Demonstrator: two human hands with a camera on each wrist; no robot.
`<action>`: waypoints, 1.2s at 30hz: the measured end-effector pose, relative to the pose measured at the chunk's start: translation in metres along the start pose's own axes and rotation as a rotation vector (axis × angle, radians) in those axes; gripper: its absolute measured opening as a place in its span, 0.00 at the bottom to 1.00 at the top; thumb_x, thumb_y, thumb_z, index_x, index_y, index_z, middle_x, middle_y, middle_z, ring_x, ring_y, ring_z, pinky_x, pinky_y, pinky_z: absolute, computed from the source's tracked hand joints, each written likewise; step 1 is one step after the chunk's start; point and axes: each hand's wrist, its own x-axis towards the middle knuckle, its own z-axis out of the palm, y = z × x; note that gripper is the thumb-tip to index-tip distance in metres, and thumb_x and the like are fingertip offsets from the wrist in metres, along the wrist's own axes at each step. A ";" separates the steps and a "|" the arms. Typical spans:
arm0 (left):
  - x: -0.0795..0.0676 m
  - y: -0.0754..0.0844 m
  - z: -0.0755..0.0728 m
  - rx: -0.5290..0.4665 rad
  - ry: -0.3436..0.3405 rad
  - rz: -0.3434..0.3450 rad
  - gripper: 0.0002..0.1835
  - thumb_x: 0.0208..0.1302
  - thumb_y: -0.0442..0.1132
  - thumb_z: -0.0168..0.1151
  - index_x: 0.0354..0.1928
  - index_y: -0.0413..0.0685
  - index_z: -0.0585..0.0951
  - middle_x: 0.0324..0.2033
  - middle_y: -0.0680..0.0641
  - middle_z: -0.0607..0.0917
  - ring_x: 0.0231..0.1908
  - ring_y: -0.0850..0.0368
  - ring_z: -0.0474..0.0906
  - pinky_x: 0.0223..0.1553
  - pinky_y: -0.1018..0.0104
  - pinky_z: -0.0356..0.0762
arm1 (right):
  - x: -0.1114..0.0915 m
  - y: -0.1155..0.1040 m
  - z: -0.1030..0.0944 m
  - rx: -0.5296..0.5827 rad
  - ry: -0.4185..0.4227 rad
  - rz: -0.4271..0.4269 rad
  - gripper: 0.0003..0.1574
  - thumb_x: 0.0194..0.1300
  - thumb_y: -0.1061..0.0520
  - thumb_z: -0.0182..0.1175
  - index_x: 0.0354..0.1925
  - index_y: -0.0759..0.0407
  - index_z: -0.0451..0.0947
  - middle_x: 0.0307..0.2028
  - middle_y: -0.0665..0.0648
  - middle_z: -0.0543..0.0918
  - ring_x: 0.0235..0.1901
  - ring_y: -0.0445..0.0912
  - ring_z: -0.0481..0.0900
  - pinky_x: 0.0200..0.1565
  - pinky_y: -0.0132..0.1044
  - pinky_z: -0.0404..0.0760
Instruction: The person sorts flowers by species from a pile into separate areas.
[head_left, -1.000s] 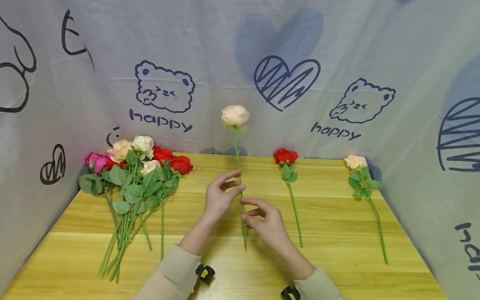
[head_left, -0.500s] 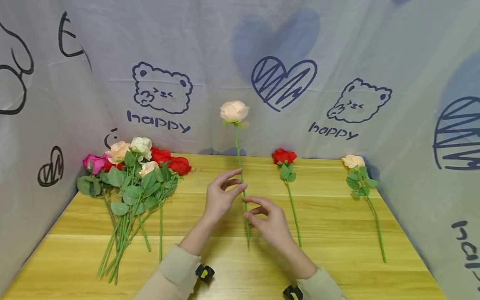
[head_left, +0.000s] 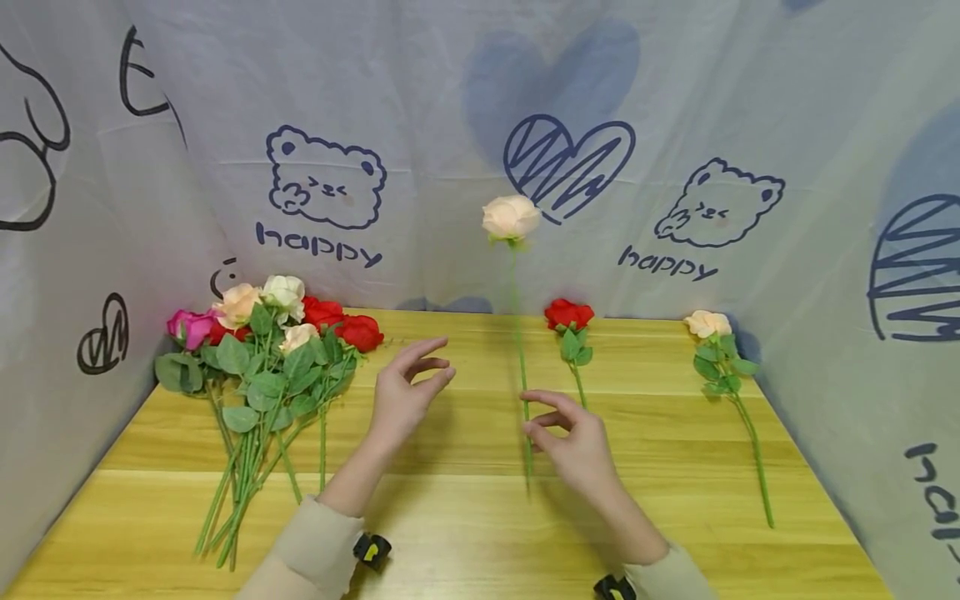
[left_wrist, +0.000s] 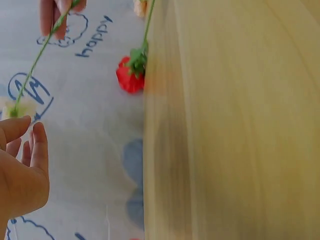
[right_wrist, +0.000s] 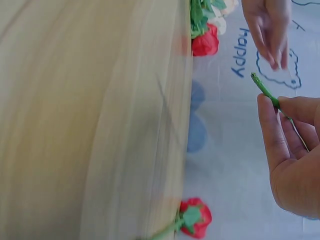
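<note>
My right hand (head_left: 577,446) pinches the green stem of a pale peach artificial rose (head_left: 511,218) between thumb and fingers. The rose stands upright above the table, bloom at the top; the stem's cut end (right_wrist: 254,76) pokes out past the fingertips in the right wrist view. To the left, my left hand (head_left: 405,396) is held in the air, fingers apart and nothing between them. A red rose (head_left: 569,314) lies on the table behind the right hand, which hides its lower stem.
A pile of roses (head_left: 258,375) in pink, red, white and peach lies on the left of the wooden table (head_left: 420,533). One peach rose (head_left: 707,324) lies at the right. A printed cloth (head_left: 427,100) hangs around the back and sides.
My left hand has let go of the stem and moved left. My right hand has carried the peach rose to the right.
</note>
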 end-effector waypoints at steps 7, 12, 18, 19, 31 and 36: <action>-0.002 0.000 -0.035 0.116 0.015 -0.019 0.25 0.66 0.23 0.68 0.64 0.40 0.82 0.66 0.42 0.76 0.54 0.43 0.83 0.49 0.71 0.84 | -0.004 0.011 -0.028 -0.036 0.052 0.004 0.25 0.66 0.71 0.68 0.59 0.56 0.85 0.54 0.63 0.85 0.40 0.45 0.87 0.36 0.43 0.90; -0.005 0.002 -0.061 0.232 0.023 -0.024 0.25 0.67 0.25 0.68 0.65 0.43 0.82 0.62 0.43 0.79 0.52 0.47 0.84 0.49 0.75 0.83 | -0.009 0.018 -0.048 -0.054 0.092 0.053 0.25 0.67 0.70 0.67 0.60 0.56 0.84 0.53 0.66 0.84 0.40 0.44 0.87 0.37 0.45 0.90; -0.015 0.001 -0.098 0.447 0.015 -0.007 0.24 0.68 0.30 0.69 0.66 0.46 0.82 0.61 0.44 0.80 0.49 0.57 0.85 0.54 0.69 0.82 | -0.014 0.030 -0.079 -0.088 0.137 0.083 0.25 0.69 0.68 0.66 0.63 0.59 0.82 0.55 0.69 0.83 0.40 0.40 0.87 0.38 0.42 0.90; -0.016 0.000 -0.104 0.479 0.014 -0.008 0.24 0.69 0.31 0.70 0.66 0.47 0.82 0.61 0.44 0.80 0.48 0.61 0.85 0.55 0.69 0.81 | -0.015 0.033 -0.085 -0.101 0.144 0.081 0.25 0.70 0.68 0.66 0.63 0.59 0.81 0.56 0.69 0.82 0.40 0.39 0.86 0.38 0.40 0.90; -0.024 -0.004 -0.166 0.640 -0.124 0.004 0.27 0.68 0.31 0.70 0.68 0.41 0.79 0.61 0.38 0.79 0.52 0.43 0.83 0.49 0.74 0.83 | -0.024 0.062 -0.164 -0.250 0.181 0.152 0.27 0.73 0.64 0.63 0.68 0.64 0.77 0.45 0.62 0.90 0.38 0.39 0.88 0.36 0.36 0.89; -0.022 -0.004 -0.182 0.711 -0.213 -0.016 0.27 0.65 0.27 0.71 0.67 0.35 0.78 0.59 0.33 0.80 0.51 0.39 0.83 0.50 0.55 0.86 | -0.027 0.076 -0.198 -0.339 0.105 0.268 0.31 0.75 0.61 0.62 0.72 0.65 0.71 0.50 0.71 0.87 0.37 0.42 0.89 0.36 0.37 0.89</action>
